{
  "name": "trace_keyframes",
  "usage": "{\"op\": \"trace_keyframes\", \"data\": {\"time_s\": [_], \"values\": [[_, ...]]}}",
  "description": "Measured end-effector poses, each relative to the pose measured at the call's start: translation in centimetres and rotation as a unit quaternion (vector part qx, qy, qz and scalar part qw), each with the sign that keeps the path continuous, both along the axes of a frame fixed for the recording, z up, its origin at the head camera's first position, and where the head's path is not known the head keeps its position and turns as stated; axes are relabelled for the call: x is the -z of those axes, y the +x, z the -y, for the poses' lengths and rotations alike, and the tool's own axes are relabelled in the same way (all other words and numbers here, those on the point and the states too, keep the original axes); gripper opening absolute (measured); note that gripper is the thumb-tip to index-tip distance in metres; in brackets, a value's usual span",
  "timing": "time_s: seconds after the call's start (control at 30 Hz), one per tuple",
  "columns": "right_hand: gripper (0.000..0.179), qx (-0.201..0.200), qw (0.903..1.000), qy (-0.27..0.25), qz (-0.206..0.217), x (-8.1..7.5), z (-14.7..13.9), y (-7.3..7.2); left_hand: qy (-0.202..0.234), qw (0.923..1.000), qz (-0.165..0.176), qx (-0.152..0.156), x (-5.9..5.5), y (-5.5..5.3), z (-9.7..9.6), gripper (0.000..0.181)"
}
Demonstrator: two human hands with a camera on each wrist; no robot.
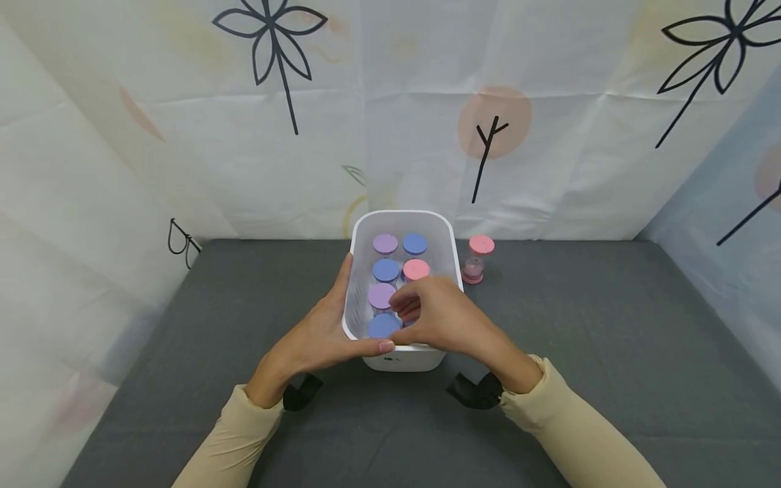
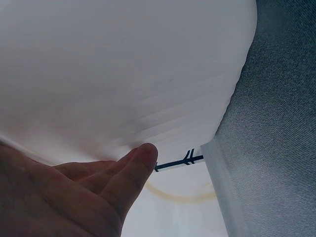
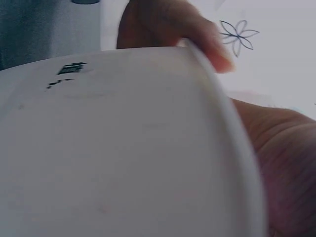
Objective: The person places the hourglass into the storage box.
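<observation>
A white bin (image 1: 399,359) stands on the dark table with several small sand timers inside, in two columns. Their caps are purple (image 1: 385,244), blue (image 1: 415,243) and pink (image 1: 416,269). My left hand (image 1: 323,329) holds the bin at its front left, fingers along the side wall and thumb across the front rim. My right hand (image 1: 448,315) reaches over the right wall, fingers bent down near the front right of the bin. It covers what lies beneath, so any grip there is hidden. In the left wrist view, fingers (image 2: 128,180) touch the bin's outer wall.
A sand timer (image 1: 472,264) with pink caps stands upright on the grey tabletop (image 1: 579,325), just right of the bin. Behind the table hangs a pale patterned cloth (image 1: 403,149), which also lines both sides.
</observation>
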State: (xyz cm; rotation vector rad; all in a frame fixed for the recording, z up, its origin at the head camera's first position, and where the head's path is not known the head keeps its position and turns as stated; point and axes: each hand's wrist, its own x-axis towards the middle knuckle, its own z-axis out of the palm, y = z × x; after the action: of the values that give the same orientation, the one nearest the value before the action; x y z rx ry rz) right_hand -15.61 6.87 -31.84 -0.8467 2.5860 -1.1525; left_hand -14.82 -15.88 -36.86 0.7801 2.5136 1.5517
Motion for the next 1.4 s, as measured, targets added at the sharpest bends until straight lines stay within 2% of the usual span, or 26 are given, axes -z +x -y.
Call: {"op": "trace_keyframes", "data": {"time_s": [0.23, 0.5, 0.77, 0.97, 1.1, 1.17, 1.4], "values": [[0.05, 0.039, 0.9966, -0.073, 0.002, -0.6, -1.9, 0.5, 0.01, 1.0, 0.001, 0.001, -0.1, 0.0, -0.1, 0.134], [0.043, 0.07, 0.9837, -0.165, -0.011, -0.7, -3.7, 1.1, 0.032, 0.9994, -0.006, 0.013, -0.1, -0.2, -0.4, 0.134], [0.038, 0.069, 0.9804, -0.179, -0.046, -0.5, -4.7, 1.2, 0.039, 0.9991, -0.005, 0.018, -0.1, -0.1, -0.3, 0.134], [0.034, 0.09, 0.9756, -0.189, -0.065, -0.8, -5.7, 0.9, 0.035, 0.9993, -0.008, 0.014, -0.2, -0.1, -0.3, 0.135], [0.031, 0.109, 0.9672, -0.211, -0.089, -0.7, -6.5, 0.4, 0.036, 0.9992, -0.011, 0.016, -0.6, 0.0, -0.4, 0.134], [0.03, 0.121, 0.9607, -0.228, -0.102, -0.7, -7.0, 0.1, 0.041, 0.999, -0.009, 0.017, -1.1, 0.3, -0.5, 0.133], [0.032, 0.149, 0.9284, -0.304, -0.154, -0.3, -8.3, -1.4, 0.047, 0.9987, 0.007, 0.017, -3.0, 1.4, -0.9, 0.13]]}}
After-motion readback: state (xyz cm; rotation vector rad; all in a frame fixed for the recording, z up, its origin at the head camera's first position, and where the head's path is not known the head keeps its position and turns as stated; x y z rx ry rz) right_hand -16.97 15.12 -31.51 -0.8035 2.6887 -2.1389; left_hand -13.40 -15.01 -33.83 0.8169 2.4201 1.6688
